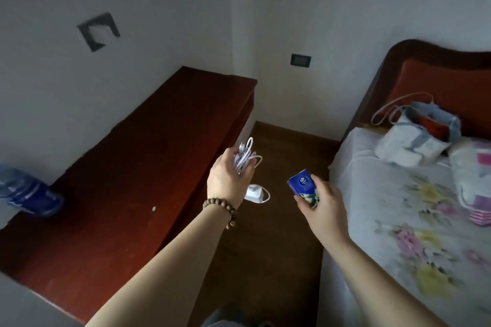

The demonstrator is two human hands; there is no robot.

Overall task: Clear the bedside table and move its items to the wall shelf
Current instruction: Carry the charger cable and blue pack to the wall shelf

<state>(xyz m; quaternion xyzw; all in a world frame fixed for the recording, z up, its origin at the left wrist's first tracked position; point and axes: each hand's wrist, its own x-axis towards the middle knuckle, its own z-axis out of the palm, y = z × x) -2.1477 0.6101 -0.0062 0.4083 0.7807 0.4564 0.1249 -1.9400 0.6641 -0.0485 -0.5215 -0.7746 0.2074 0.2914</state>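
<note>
My left hand (225, 180) grips a bundle of white cable (245, 158), and its white charger plug (253, 193) dangles just below the hand. My right hand (322, 210) holds a small blue pack of tissues (304, 187) with a green flowered end. Both hands hover over the dark floor between the long red-brown wooden shelf (127, 167) on the left wall and the bed. A small pale speck (153, 209) lies on the shelf top. The bedside table is out of view.
A blue water bottle (26, 192) lies on its side at the shelf's left end. The bed (414, 220) with a flowered sheet fills the right, with a grey bag (417, 135) and folded cloths (478, 180) by the red headboard. A dark socket (300, 60) sits on the far wall.
</note>
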